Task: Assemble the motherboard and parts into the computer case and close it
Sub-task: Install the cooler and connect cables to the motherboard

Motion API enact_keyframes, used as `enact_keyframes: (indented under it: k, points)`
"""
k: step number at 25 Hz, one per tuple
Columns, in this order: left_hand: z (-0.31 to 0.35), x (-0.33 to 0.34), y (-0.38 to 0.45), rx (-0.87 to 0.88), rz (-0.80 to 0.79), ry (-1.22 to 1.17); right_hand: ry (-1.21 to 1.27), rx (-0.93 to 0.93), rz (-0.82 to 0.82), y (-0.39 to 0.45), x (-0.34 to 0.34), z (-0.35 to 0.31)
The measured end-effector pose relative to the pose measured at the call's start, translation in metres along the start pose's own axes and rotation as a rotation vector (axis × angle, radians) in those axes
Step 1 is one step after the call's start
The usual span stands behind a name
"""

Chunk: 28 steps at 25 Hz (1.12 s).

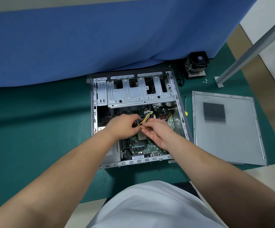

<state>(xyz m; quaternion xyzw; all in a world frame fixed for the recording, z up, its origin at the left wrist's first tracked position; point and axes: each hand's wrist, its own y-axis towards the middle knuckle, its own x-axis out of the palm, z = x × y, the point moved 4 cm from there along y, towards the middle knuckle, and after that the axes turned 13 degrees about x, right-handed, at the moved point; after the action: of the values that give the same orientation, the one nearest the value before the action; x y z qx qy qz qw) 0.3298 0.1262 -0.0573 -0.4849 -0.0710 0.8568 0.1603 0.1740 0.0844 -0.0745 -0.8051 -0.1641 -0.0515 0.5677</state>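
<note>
Head view, centre of frame: open computer case (pixel 181 112) lying flat on the green mat (pixel 34 120), motherboard (pixel 143 145) already down inside it. Both hands meeting over the board, working a yellow-and-black power cable bundle (pixel 145 118) that runs up to a white connector (pixel 148 111) near the drive cage (pixel 140 91). Left hand (pixel 123 126) curled round the bundle, right hand (pixel 156 130) pinching the wires from the other side with fingertips.

Probably mid-step on seating or routing the power lead. Worth gripping the plug body, not the wires, lining up the latch side first, then pressing straight down with no rocking. Best to keep slack away from the bare CPU socket area just below the hands, since the cooler goes there.

Upper right: CPU cooler (pixel 196 64) sitting outside the case, loose screws (pixel 205 81) just beside it. Right of frame: side panel (pixel 227 129) flat on the mat, screwdriver (pixel 185 106) lying between it and the case. So cooler, screws and panel not yet on.
</note>
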Motion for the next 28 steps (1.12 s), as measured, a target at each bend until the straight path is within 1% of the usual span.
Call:
enact_keyframes:
  k: [2, 4, 7, 9, 10, 12, 14, 16, 17, 19, 22, 24, 28]
  points:
    - [0.002, 0.0, -0.004, -0.012, 0.069, 0.036, -0.047, -0.016, 0.005, -0.002, 0.002, 0.0]
    - [0.001, 0.0, -0.009, -0.03, 0.123, 0.02, -0.115, -0.04, 0.014, -0.004, 0.005, 0.001]
    - [-0.002, -0.005, -0.016, -0.06, 0.224, -0.128, -0.131, -0.083, 0.033, -0.002, 0.007, 0.001]
    - [-0.007, -0.012, -0.023, -0.092, 0.333, -0.238, -0.118, -0.117, 0.052, 0.001, 0.006, -0.001]
    - [-0.01, -0.015, -0.029, -0.102, 0.387, -0.248, -0.119, -0.129, 0.068, 0.002, 0.005, -0.001]
    - [-0.018, -0.021, -0.042, -0.105, 0.469, -0.165, -0.135, -0.158, 0.118, 0.003, 0.001, -0.004]
    - [-0.027, -0.026, -0.056, -0.104, 0.54, 0.006, -0.166, -0.198, 0.152, 0.004, -0.003, -0.005]
    - [-0.036, -0.027, -0.065, -0.13, 0.594, 0.16, -0.292, -0.29, 0.177, 0.003, -0.004, -0.008]
    - [-0.041, -0.026, -0.069, -0.151, 0.621, 0.2, -0.377, -0.337, 0.191, 0.003, -0.004, -0.01]
    - [-0.049, -0.022, -0.072, -0.201, 0.662, 0.209, -0.508, -0.406, 0.224, 0.002, -0.003, -0.012]
    - [-0.055, -0.017, -0.072, -0.25, 0.696, 0.153, -0.581, -0.449, 0.261, 0.003, -0.003, -0.013]
    - [-0.057, -0.015, -0.07, -0.249, 0.684, 0.159, -0.636, -0.479, 0.309, 0.003, -0.005, -0.013]
    - [-0.06, -0.018, -0.064, -0.234, 0.65, 0.184, -0.736, -0.554, 0.463, 0.005, -0.007, -0.014]
